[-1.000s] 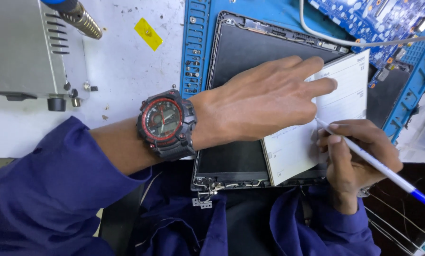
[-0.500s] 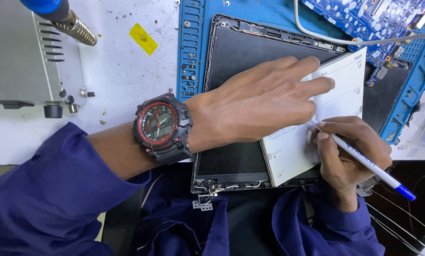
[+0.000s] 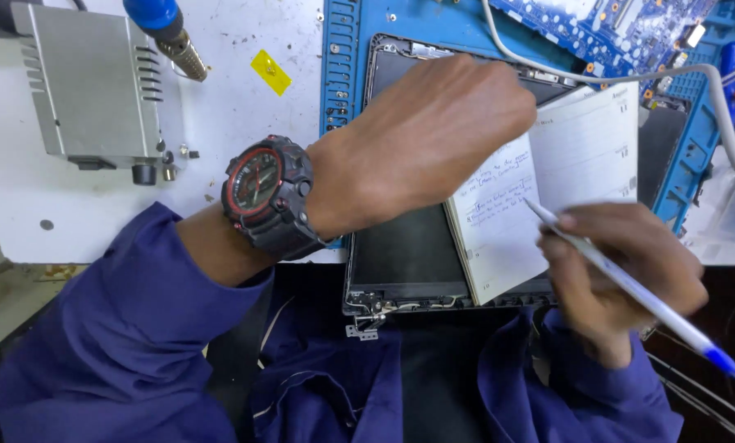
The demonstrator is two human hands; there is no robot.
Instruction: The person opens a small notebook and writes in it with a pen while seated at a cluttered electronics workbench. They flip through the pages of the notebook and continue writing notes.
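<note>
We're looking straight down from the head camera, close in over the bench edge. Our left hand and right hand fill the middle, the notebook between them, blue sleeves along the bottom.

A white tabletop fills the upper left. On it sits a grey metal box with slotted vents along its right side and small knobs at its lower edge. Just right of the box, a blue-handled tool with a metal tip points down toward the surface. A small yellow sticker lies near that tip. Further right, a blue work mat with ridged compartments meets the white surface. At top right, a blue circuit board lies on the mat, and a white cable curves across it.
</note>
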